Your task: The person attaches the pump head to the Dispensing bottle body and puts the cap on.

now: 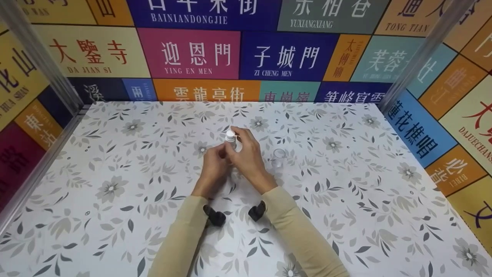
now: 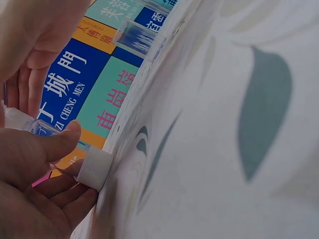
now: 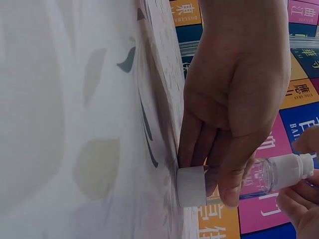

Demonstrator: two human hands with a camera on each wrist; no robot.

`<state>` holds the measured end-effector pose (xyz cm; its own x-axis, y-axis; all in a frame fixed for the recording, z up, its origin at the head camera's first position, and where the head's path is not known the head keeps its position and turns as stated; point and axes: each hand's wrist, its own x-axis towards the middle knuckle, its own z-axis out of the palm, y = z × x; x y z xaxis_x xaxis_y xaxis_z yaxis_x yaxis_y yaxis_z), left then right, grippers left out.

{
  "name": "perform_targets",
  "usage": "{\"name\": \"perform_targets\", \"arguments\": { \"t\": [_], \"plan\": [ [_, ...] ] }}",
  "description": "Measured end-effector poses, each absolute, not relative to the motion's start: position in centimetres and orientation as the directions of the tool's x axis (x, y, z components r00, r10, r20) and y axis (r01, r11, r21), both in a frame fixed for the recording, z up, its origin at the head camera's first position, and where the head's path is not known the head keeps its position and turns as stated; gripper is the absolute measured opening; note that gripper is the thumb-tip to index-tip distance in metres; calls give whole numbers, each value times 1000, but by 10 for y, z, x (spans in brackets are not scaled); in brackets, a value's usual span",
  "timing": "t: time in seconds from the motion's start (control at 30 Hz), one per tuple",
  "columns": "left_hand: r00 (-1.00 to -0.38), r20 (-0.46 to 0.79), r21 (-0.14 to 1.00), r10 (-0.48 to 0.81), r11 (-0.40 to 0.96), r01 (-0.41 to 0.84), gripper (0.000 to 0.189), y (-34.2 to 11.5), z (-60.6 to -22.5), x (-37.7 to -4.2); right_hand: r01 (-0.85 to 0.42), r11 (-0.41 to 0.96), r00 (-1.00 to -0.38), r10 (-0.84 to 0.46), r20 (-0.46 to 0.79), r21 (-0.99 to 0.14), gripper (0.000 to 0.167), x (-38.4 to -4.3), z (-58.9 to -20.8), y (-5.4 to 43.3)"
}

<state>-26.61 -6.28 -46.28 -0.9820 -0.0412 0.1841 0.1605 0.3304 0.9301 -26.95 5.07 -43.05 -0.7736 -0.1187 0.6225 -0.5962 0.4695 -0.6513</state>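
A small clear cosmetic bottle (image 3: 259,177) with a white base and a white top stands nearly upright between both hands. My left hand (image 1: 217,163) grips its lower body; in the left wrist view the thumb lies along the clear part, just above the white base (image 2: 94,168). My right hand (image 1: 248,152) holds the upper end, with index finger and thumb on either side of the white top (image 1: 230,134). In the right wrist view, the base sits right at the tabletop and the right fingertips are around the neck. The hands hide much of the body in the head view.
A clear cylindrical cap (image 1: 279,157) stands on the table to the right of my right hand. The tabletop (image 1: 146,215) has a grey leaf and flower print. Colourful sign-printed panels (image 1: 284,55) wall in the back and sides.
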Motion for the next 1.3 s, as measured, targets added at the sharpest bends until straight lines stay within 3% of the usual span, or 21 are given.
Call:
{"name": "perform_targets", "arguments": {
  "t": [0.33, 0.6, 1.0, 1.3],
  "plan": [
    [-984, 165, 928, -65, 349, 133, 15, -62, -462, -267, -582, 460, -784, -97, 613, -671, 35, -269, -432, 50],
    [-990, 125, 945, -66, 312, 98, 26, -61, -463, -266, -551, 442, -802, -47, 595, -708, 39, -269, -429, 49],
    [-987, 142, 919, -71, 380, 105, 12, -62, -461, -265, -553, 396, -814, -69, 577, -733, 36, -268, -431, 48],
    [-990, 130, 937, -57, 334, 104, 25, -62, -461, -265, -536, 385, -818, -17, 575, -751, 40, -268, -430, 46]
  ]
}}
